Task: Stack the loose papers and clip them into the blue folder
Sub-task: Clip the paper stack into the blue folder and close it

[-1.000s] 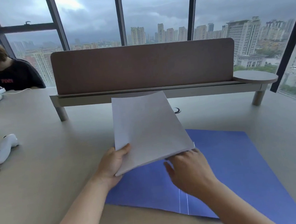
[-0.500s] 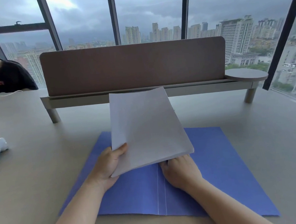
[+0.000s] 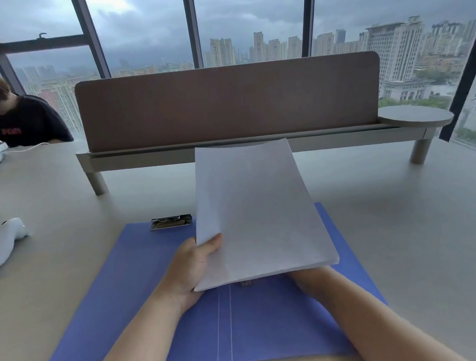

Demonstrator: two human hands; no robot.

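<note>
While the blue folder [image 3: 169, 320] lies open flat on the table [image 3: 413, 235], the head view has the paper stack [image 3: 258, 213] held tilted above its middle. Left hand [image 3: 191, 269] grips the stack's lower left corner, thumb on top. Right hand [image 3: 306, 280] is mostly hidden under the stack, grip can't be told. Metal clip [image 3: 170, 221] sits at the folder's far edge, left of the papers. White device [image 3: 2, 240] far left.

red lettering on a person's black shirt [image 3: 11, 131], too blurred to read
</note>
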